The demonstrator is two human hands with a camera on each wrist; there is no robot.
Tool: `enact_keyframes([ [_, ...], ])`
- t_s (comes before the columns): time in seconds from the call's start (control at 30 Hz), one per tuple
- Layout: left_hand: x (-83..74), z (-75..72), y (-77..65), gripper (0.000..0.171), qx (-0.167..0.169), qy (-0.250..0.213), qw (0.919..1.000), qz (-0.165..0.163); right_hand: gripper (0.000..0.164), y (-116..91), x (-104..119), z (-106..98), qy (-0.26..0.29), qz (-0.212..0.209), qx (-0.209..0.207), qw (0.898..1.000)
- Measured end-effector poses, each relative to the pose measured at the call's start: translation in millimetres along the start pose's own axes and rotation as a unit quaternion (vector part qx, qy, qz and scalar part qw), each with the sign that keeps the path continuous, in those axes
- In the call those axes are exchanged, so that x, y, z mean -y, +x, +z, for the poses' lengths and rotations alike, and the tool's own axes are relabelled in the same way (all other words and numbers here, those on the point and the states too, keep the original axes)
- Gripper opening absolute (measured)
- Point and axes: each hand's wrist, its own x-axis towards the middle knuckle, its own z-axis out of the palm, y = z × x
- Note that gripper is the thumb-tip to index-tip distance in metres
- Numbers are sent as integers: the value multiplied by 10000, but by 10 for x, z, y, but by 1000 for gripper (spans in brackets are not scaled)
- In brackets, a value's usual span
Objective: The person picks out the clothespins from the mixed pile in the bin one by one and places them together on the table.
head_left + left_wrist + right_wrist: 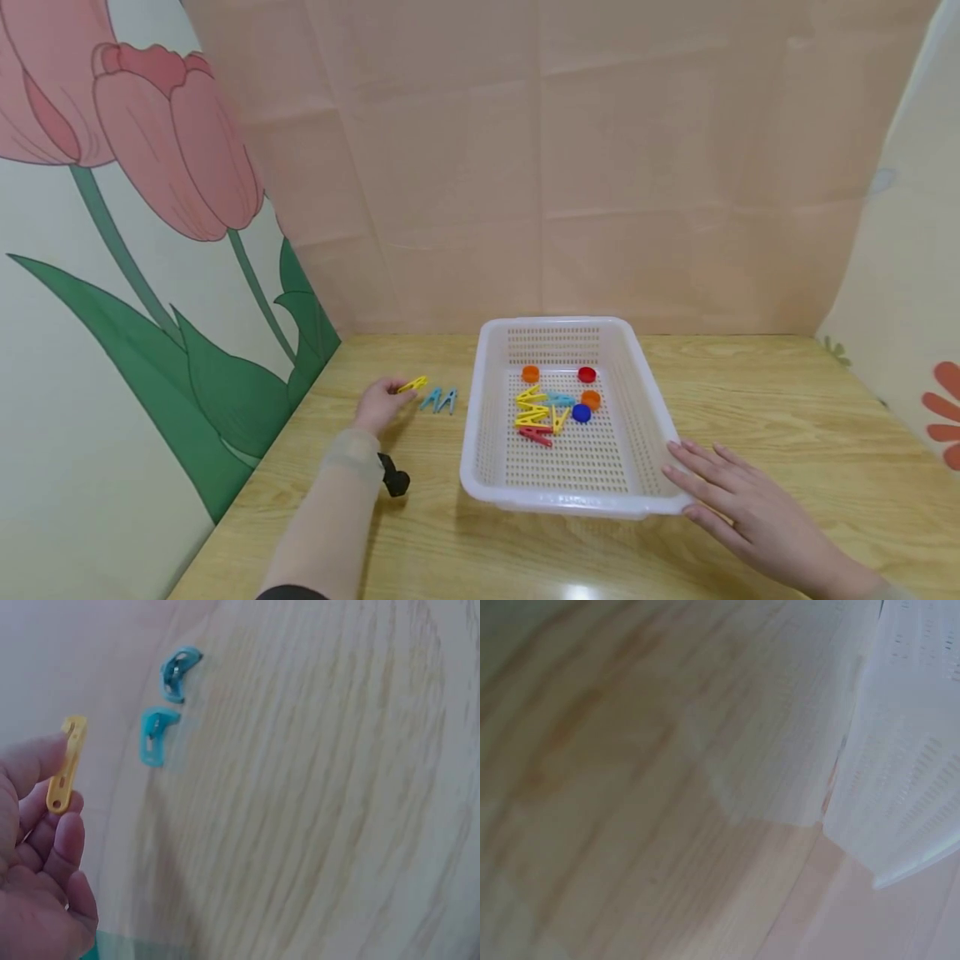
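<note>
A yellow clothespin (67, 765) is pinched between the thumb and fingers of my left hand (381, 406), left of the basket. Two blue clothespins (439, 401) lie on the table just right of that hand. My right hand (750, 508) rests with straight fingers against the near right corner of a white plastic basket (555, 502). Inside the basket are several yellow clothespins (532, 414), a red clothespin (536, 437) and light blue clothespins (558, 400). The right hand does not show in the right wrist view.
Also in the basket are orange caps (591, 400), a red cap (587, 375) and a blue cap (581, 413). The wood-grain table (750, 392) meets a beige-covered back wall (600, 167). A wall with painted tulips (172, 142) stands at the left.
</note>
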Motion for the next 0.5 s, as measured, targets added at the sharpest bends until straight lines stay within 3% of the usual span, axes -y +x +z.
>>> enact_keyframes([
  [0.23,38,106,13,35,-433,-78,9989,-134,53,-5,1,-1,30,59,75,9999],
  [0.5,44,198,38,34,-615,-290,9973,-277,53,-9,4,-9,83,126,144,9998],
])
